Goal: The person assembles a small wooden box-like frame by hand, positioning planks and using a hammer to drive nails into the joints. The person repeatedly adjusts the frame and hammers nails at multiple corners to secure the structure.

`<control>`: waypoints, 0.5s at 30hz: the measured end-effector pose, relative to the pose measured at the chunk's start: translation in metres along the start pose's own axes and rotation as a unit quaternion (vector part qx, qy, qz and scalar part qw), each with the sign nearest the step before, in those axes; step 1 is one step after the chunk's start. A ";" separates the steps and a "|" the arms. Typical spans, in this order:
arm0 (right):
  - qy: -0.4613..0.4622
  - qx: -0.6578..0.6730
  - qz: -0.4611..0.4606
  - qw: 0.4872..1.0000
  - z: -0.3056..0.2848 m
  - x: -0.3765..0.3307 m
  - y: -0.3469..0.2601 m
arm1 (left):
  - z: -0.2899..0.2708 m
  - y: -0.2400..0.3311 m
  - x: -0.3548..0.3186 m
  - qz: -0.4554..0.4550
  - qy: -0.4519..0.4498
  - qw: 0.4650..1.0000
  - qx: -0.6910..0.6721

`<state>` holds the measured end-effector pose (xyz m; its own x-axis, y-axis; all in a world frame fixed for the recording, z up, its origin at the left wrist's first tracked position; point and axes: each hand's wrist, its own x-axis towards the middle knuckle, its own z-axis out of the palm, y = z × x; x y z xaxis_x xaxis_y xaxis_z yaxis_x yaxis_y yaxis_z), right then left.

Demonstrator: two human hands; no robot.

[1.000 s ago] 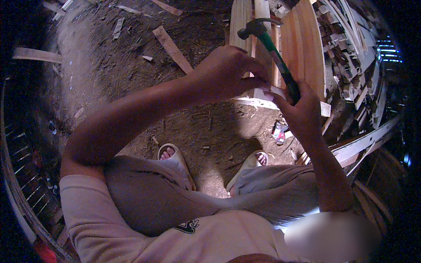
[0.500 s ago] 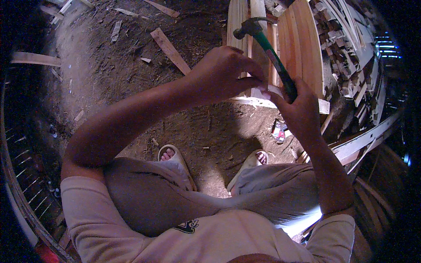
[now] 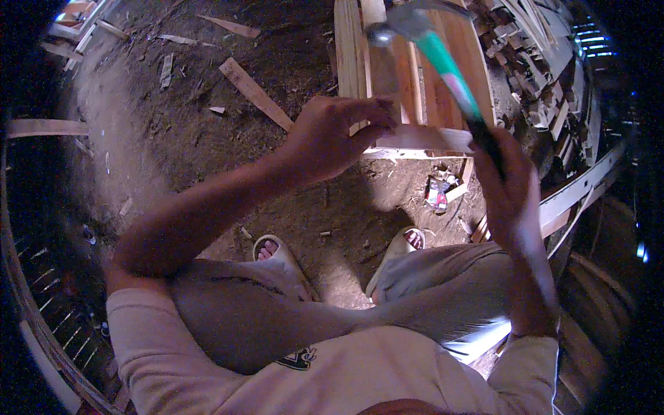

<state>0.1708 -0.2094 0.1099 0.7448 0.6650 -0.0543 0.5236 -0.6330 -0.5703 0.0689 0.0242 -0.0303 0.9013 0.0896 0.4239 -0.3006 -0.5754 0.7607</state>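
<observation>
A small red, white and dark packet (image 3: pixel 436 194) is lying on the dirt floor (image 3: pixel 207 149), just in front of the pale crosspiece (image 3: pixel 415 142) of the wooden assembly (image 3: pixel 453 93); what it is holding is too small to tell. The right hand (image 3: pixel 510 181) is wrapping around the grip of the green-handled claw hammer (image 3: pixel 446 69), whose metal head is pointing up and leftward above the boards. The left hand (image 3: pixel 330 135) is hovering left of the crosspiece with fingers curling toward the thumb; whether it is pinching anything, I cannot tell. Compared with 1 second ago, the 2 hands are standing clearly apart instead of nearly meeting at the fingertips, the right one is sitting farther right, and the hammer's head is looking larger and blurrier.
</observation>
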 end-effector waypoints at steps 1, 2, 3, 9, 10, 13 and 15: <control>0.002 0.011 0.017 1.000 -0.011 -0.017 -0.008 | -0.002 0.004 0.001 -0.040 -0.009 0.999 -0.029; -0.025 -0.016 0.068 0.997 -0.022 -0.036 -0.007 | -0.005 0.011 0.003 -0.078 -0.016 0.995 -0.060; -0.052 -0.041 0.120 0.991 -0.030 -0.053 -0.005 | -0.005 0.015 0.004 -0.116 -0.025 0.989 -0.091; -0.020 -0.104 0.029 0.994 0.000 -0.110 0.010 | -0.004 0.011 0.000 -0.049 0.005 0.999 -0.015; -0.002 -0.108 0.017 0.994 0.005 -0.111 0.011 | -0.004 0.012 0.002 -0.047 0.003 0.998 -0.033; 0.026 -0.108 -0.005 0.994 0.017 -0.109 0.007 | -0.007 0.017 0.003 -0.054 -0.001 0.997 -0.051; 0.010 -0.114 0.013 0.993 0.011 -0.108 -0.003 | -0.006 0.018 0.002 -0.066 0.002 0.997 -0.044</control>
<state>0.0842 -0.2750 0.1082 0.7660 0.6409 -0.0493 0.5823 -0.7243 -0.3691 0.0633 0.0191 -0.0130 0.9338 0.1634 0.3183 -0.2052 -0.4842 0.8506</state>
